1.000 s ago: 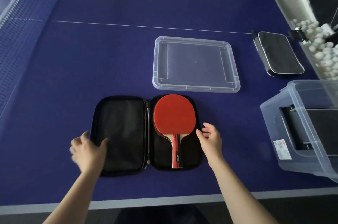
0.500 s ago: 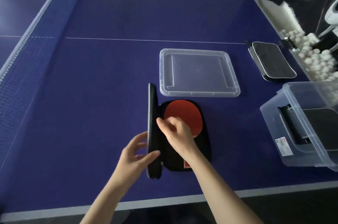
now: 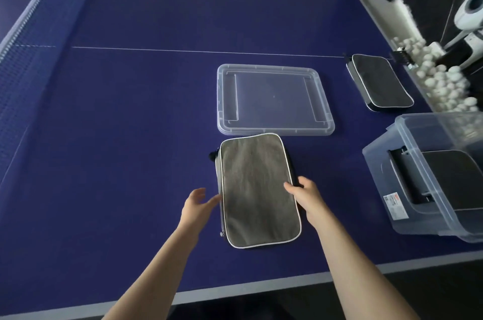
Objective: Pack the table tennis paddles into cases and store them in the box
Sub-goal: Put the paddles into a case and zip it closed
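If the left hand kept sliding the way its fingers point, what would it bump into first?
The left hand points right, at the closed paddle case lying flat on the table. Its fingertips look nearly on the case's left edge, so that edge comes first; whether they touch is unclear.

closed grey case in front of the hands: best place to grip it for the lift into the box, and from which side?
Grip the grey case across its width, on the two long edges near the middle. It lies flat, long axis running away from the person, with the left hand and right hand already flanking those edges. Come in from both sides, fingers under the piped rim. The zipper looks unfastened, so likely pinch both halves together.
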Demonstrator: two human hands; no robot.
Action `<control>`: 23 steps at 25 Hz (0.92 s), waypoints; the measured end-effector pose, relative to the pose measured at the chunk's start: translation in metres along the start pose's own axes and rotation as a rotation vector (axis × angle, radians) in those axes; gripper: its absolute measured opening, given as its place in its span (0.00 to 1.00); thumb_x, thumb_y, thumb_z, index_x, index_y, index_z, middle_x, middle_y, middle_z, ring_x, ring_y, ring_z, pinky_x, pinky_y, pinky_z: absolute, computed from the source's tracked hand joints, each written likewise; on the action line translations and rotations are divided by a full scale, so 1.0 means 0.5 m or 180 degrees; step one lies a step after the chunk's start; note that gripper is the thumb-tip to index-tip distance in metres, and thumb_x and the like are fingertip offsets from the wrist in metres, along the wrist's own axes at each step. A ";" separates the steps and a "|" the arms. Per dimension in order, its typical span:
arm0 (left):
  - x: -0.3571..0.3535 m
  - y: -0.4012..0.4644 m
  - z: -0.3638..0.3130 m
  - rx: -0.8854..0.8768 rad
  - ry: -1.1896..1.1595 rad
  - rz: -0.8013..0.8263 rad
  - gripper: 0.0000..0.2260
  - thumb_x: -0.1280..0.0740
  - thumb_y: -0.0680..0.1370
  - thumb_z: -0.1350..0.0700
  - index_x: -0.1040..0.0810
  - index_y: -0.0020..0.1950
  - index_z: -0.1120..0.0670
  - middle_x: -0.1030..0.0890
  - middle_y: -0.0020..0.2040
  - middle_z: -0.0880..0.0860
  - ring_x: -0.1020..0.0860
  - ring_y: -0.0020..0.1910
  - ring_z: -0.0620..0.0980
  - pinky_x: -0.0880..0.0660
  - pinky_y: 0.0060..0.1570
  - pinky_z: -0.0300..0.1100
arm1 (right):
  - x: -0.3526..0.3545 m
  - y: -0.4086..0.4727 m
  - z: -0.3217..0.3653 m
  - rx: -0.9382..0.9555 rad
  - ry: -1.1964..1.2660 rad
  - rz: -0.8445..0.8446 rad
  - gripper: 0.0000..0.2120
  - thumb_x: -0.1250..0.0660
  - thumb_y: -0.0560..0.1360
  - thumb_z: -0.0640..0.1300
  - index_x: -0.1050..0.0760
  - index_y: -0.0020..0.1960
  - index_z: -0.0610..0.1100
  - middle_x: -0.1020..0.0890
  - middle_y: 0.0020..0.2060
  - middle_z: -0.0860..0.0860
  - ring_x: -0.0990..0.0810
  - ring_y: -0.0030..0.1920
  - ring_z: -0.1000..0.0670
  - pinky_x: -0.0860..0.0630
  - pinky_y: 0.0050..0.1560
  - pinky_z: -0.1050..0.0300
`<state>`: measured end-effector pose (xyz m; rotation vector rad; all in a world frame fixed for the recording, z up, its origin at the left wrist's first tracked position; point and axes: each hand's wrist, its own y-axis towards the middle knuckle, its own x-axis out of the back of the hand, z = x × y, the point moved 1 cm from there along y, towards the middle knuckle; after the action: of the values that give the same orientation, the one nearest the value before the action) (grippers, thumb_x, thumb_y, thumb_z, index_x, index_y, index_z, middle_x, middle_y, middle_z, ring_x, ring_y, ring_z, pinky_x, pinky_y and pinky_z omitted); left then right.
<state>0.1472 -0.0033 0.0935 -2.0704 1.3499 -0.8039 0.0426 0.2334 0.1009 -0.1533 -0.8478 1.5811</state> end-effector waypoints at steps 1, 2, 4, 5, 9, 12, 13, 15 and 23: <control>-0.014 0.015 -0.005 0.0104 -0.0139 -0.0003 0.30 0.28 0.74 0.49 0.34 0.73 0.54 0.27 0.65 0.52 0.25 0.55 0.50 0.27 0.55 0.47 | -0.003 0.015 -0.018 -0.0103 0.0046 0.0040 0.04 0.32 0.75 0.42 0.23 0.48 0.42 0.17 0.49 0.44 0.18 0.49 0.43 0.24 0.48 0.53; -0.029 0.029 -0.010 0.0193 -0.0251 0.0010 0.32 0.28 0.74 0.48 0.36 0.73 0.55 0.27 0.63 0.52 0.25 0.51 0.49 0.27 0.52 0.47 | -0.006 0.028 -0.031 -0.0157 0.0081 0.0037 0.04 0.32 0.75 0.42 0.25 0.48 0.42 0.17 0.50 0.44 0.18 0.50 0.43 0.24 0.49 0.52; -0.056 0.054 -0.018 0.0290 -0.0304 0.0038 0.35 0.27 0.72 0.47 0.37 0.74 0.54 0.27 0.60 0.52 0.25 0.50 0.49 0.25 0.50 0.48 | -0.012 0.045 -0.046 -0.0204 0.0158 0.0012 0.08 0.32 0.75 0.42 0.27 0.52 0.44 0.19 0.53 0.45 0.19 0.52 0.43 0.23 0.54 0.49; -0.068 0.064 -0.021 0.0321 -0.0258 0.0019 0.35 0.26 0.71 0.46 0.37 0.73 0.54 0.27 0.61 0.52 0.24 0.53 0.51 0.24 0.52 0.50 | -0.014 0.051 -0.052 -0.0224 0.0216 0.0015 0.11 0.31 0.75 0.42 0.28 0.56 0.46 0.20 0.55 0.46 0.19 0.53 0.44 0.23 0.55 0.48; -0.097 0.083 -0.023 0.0283 0.0040 -0.0232 0.34 0.23 0.67 0.44 0.31 0.67 0.54 0.25 0.61 0.52 0.23 0.58 0.54 0.24 0.59 0.54 | -0.013 0.064 -0.060 -0.0340 0.0350 0.0247 0.19 0.33 0.76 0.43 0.32 0.65 0.50 0.22 0.59 0.47 0.20 0.53 0.49 0.23 0.55 0.51; -0.100 0.090 -0.024 0.0318 -0.0147 -0.0141 0.31 0.21 0.64 0.45 0.28 0.61 0.54 0.21 0.56 0.52 0.21 0.53 0.54 0.22 0.55 0.52 | -0.007 0.074 -0.063 -0.0430 0.0317 0.0480 0.24 0.36 0.78 0.42 0.37 0.72 0.50 0.24 0.62 0.49 0.20 0.55 0.49 0.24 0.57 0.53; -0.099 0.092 -0.027 0.0347 -0.0213 -0.0044 0.29 0.20 0.64 0.46 0.27 0.58 0.55 0.20 0.54 0.53 0.20 0.51 0.53 0.21 0.51 0.50 | -0.005 0.076 -0.063 -0.0420 0.0349 0.0514 0.24 0.37 0.79 0.42 0.38 0.73 0.50 0.24 0.60 0.49 0.20 0.56 0.50 0.24 0.57 0.53; -0.102 0.093 -0.036 0.0381 -0.0387 0.0185 0.26 0.20 0.63 0.49 0.26 0.54 0.56 0.19 0.51 0.54 0.18 0.46 0.52 0.20 0.42 0.46 | -0.001 0.079 -0.065 -0.0408 0.0455 0.0529 0.24 0.39 0.80 0.40 0.39 0.74 0.49 0.23 0.60 0.50 0.21 0.57 0.50 0.24 0.58 0.53; -0.119 0.070 -0.036 0.0247 -0.1121 0.0184 0.25 0.20 0.65 0.55 0.28 0.57 0.52 0.20 0.53 0.54 0.18 0.49 0.55 0.19 0.44 0.51 | 0.015 0.070 -0.045 -0.0357 0.0578 0.0597 0.24 0.37 0.79 0.42 0.37 0.73 0.50 0.24 0.64 0.49 0.22 0.60 0.49 0.24 0.60 0.50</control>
<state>0.0940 0.0376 0.0696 -1.9885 1.1586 -0.4331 0.0251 0.2514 0.0669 -0.4614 -0.7974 1.6650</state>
